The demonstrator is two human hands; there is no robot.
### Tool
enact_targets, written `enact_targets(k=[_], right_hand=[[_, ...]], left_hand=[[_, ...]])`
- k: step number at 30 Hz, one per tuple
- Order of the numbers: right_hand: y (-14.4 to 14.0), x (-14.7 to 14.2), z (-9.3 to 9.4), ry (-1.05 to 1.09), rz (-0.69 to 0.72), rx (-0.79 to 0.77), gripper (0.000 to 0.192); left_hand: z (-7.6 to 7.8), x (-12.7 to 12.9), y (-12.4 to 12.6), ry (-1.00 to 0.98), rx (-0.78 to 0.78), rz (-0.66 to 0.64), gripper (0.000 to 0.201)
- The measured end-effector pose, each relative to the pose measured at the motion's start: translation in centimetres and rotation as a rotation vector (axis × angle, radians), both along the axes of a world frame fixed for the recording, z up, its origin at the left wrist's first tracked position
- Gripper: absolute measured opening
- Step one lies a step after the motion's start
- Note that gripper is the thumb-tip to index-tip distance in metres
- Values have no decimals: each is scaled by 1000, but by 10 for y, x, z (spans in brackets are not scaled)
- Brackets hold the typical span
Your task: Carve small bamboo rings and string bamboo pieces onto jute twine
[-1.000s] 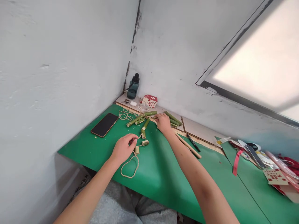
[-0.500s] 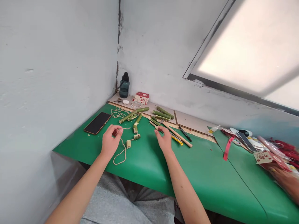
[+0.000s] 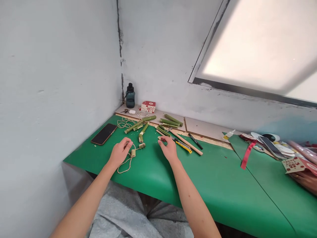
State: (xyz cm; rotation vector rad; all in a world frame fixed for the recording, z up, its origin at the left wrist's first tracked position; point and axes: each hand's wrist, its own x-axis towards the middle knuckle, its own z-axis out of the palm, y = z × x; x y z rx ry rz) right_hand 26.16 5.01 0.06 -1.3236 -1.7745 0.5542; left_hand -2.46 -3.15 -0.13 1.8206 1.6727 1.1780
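Observation:
My left hand [image 3: 121,150] pinches a thin beige string [image 3: 125,171], whose loop lies on the green tabletop below. Beside those fingers sits a short pale bamboo piece [image 3: 133,153] on the string. Just beyond it, another cut bamboo piece [image 3: 142,145] and a jointed green bamboo length [image 3: 143,131] form a line running away from me. My right hand [image 3: 168,147] is closed with thumb and forefinger around a small bamboo piece [image 3: 159,138], mostly covered by the fingertips. Close to its right lies a yellow utility knife [image 3: 183,146].
A phone [image 3: 104,134] lies at the left. Toward the back are green bamboo sticks [image 3: 170,121], a wooden rod [image 3: 188,142], a black marker [image 3: 195,141], a bottle [image 3: 130,96] and a small box [image 3: 148,106]. Another person's hand [image 3: 305,180] shows at the far right.
My right hand has moved slightly left with the small bamboo piece. The string end near my left fingers now curves up instead of pointing right. The view has shifted a little.

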Motion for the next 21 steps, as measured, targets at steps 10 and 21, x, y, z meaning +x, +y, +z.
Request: enact_targets(k=[10,21], right_hand=[[-1,5,-2,28,-10,13,25],[3,7,-2,-47,47,8,26]], left_hand=[[18,10,-16,258,-78,-55,33],[63,-77,-154,394,-174,380,39]])
